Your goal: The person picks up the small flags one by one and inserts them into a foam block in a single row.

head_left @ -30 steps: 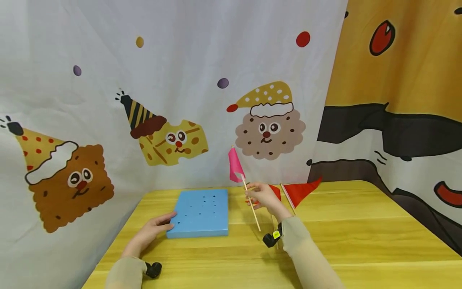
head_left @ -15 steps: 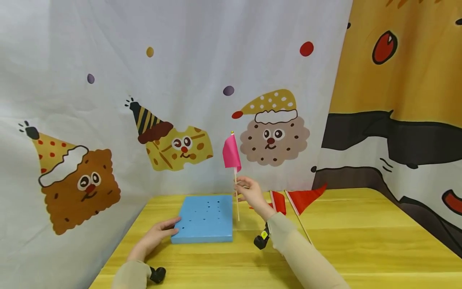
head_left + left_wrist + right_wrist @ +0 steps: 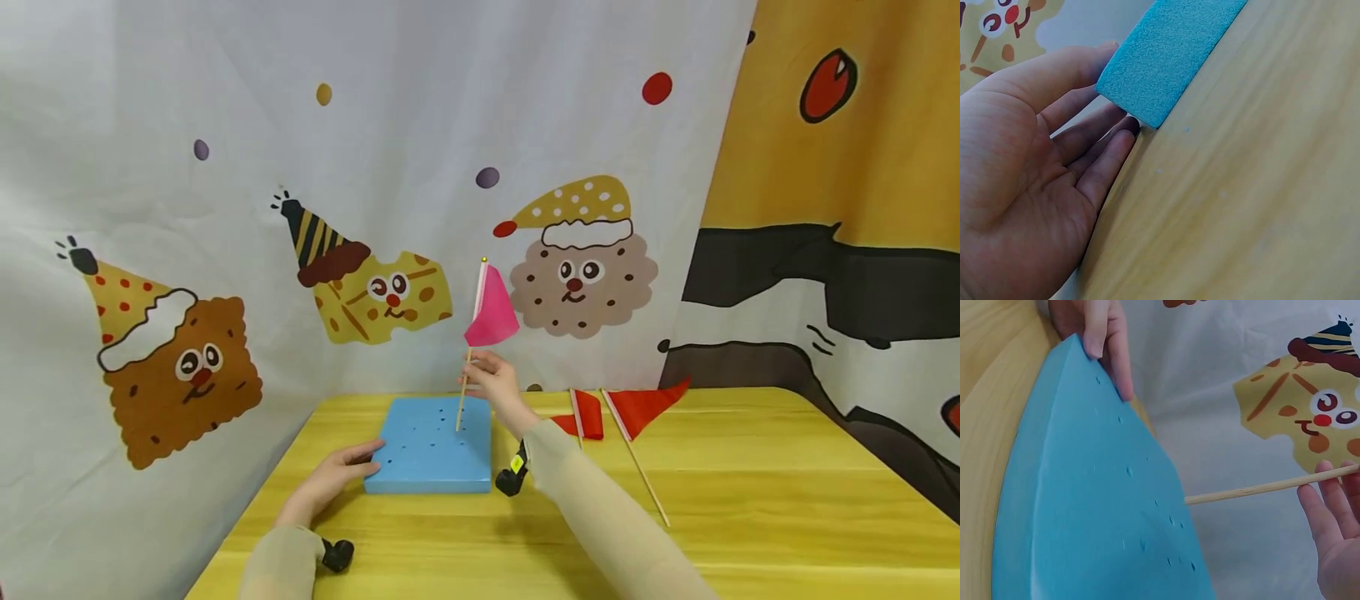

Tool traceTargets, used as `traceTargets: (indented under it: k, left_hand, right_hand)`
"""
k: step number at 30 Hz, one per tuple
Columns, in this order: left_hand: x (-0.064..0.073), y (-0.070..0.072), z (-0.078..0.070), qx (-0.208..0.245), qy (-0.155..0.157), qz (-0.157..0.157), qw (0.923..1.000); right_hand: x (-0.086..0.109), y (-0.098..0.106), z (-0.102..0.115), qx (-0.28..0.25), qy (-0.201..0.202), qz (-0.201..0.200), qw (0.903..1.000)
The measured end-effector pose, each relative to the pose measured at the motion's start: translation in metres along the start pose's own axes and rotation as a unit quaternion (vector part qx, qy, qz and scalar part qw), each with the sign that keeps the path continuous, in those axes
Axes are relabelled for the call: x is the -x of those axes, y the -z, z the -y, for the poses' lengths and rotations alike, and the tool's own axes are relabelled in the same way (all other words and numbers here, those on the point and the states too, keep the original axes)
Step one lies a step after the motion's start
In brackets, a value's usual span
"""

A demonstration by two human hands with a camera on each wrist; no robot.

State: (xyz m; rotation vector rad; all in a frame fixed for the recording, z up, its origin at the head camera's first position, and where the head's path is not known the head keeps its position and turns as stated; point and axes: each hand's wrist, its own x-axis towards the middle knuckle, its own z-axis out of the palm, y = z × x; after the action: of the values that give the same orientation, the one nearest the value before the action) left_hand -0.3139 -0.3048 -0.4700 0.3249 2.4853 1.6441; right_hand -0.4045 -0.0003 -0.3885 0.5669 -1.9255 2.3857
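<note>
A blue foam block point(image 3: 420, 467) with several small holes in its top lies flat on the table. My left hand point(image 3: 333, 479) rests against its left side; in the left wrist view the extended fingers point(image 3: 1094, 125) touch the block's corner point(image 3: 1154, 69). My right hand point(image 3: 495, 383) pinches the wooden stick of a small pink flag point(image 3: 495, 312) between thumb and fingertips. The flag stands nearly upright, leaning a little, with the stick's lower end over the holes. In the right wrist view the stick point(image 3: 1241, 492) ends close to the block; whether it touches is unclear.
Two red flags lie right of the block: a triangular flag point(image 3: 645, 408) with its stick pointing toward me, and another red flag point(image 3: 588, 415) partly behind my right arm. Behind the wooden table point(image 3: 787, 500) hangs a white curtain point(image 3: 405, 125) with cartoon prints.
My right hand has carried the pink flag leftward, from beside the block to above it, and the stick has turned more upright. The left hand stays at the block's left side.
</note>
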Motion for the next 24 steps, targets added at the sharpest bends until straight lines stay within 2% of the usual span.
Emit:
traceTargets:
  k: [11, 17, 24]
  left_hand:
    - [-0.001, 0.001, 0.003, -0.011, -0.022, -0.004, 0.9997]
    - [-0.002, 0.001, 0.005, -0.014, -0.030, -0.005, 0.9994]
    - [-0.004, -0.001, 0.006, -0.015, -0.023, -0.011, 0.9996]
  right_hand:
    - [-0.013, -0.037, -0.007, -0.064, -0.011, -0.019, 0.9977]
    - [-0.017, -0.051, -0.015, -0.060, -0.022, -0.014, 0.9978]
    - [-0.021, -0.058, -0.028, -0.045, -0.039, -0.016, 0.9981]
